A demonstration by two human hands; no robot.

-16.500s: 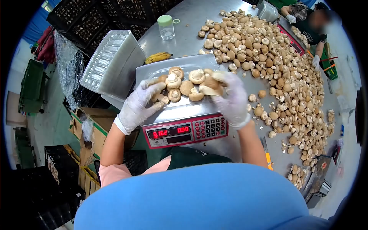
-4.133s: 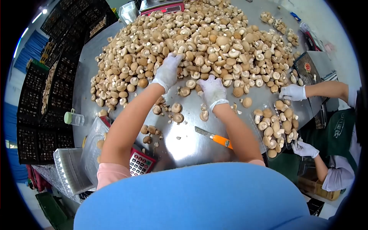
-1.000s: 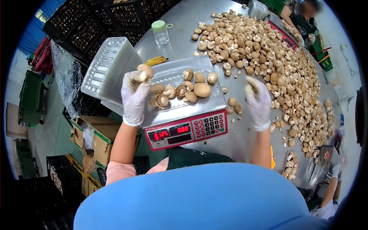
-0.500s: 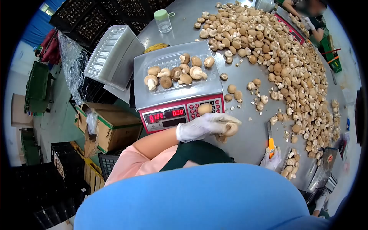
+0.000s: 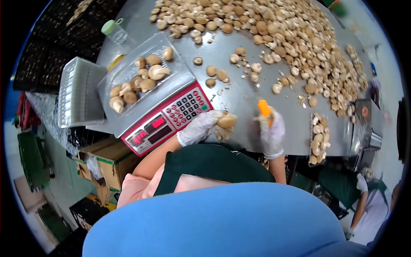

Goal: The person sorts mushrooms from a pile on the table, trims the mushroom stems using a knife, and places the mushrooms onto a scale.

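Note:
My left hand, in a white glove, is closed around mushrooms just in front of the red scale. At least two seem to be in it; the fingers partly cover them. My gloved right hand grips an orange-handled knife to the right, above the steel table; its blade cannot be made out. On the scale's plate sits a clear plastic tray with several mushrooms. A few loose mushrooms and stem scraps lie beyond my hands.
A large mushroom heap covers the far and right side of the table. Stacked clear trays and a green-lidded jar stand left. A filled tray of mushrooms lies right. A co-worker's gloved hand shows lower right.
The view has turned, so the scale now appears tilted at the left. My right hand has come in with the knife, closer to my left hand, which still holds mushrooms.

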